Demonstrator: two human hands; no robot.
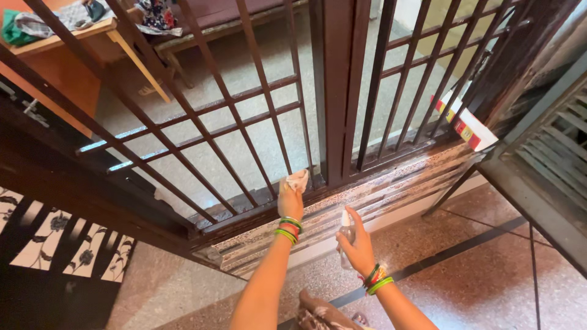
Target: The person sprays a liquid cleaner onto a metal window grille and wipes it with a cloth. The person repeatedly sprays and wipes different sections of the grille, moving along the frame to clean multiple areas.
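Speckled stone floor (489, 275) is seen at the bottom, with a thin dark line running across it. Above it, at 12 o'clock, a tall dark metal gate (333, 91) with many bars is seen, and a striped stone step (391, 189) lies under the gate.

A small pale cloth (298, 181) is pressed against the bottom rail of the gate, close to the thick middle post. The cloth is gripped by the left hand (290, 203), which is closed around it. Green and red bangles are worn on that wrist.

A small clear spray bottle (347, 232) is held by the right hand (359, 247), just at 4 o'clock from the cloth. The fingers are wrapped around the bottle (its top points up toward the gate). Bangles are worn on this wrist too.

A white box with red and yellow marks (468, 127) is seen at 2 o'clock, resting by the gate bars. A wooden table (79, 36) with crumpled clothes on it is seen at 10 o'clock, behind the bars. A black and white flower pattern (43, 241) is seen at 8 o'clock. A metal frame with slats (550, 159) stands at 3 o'clock.
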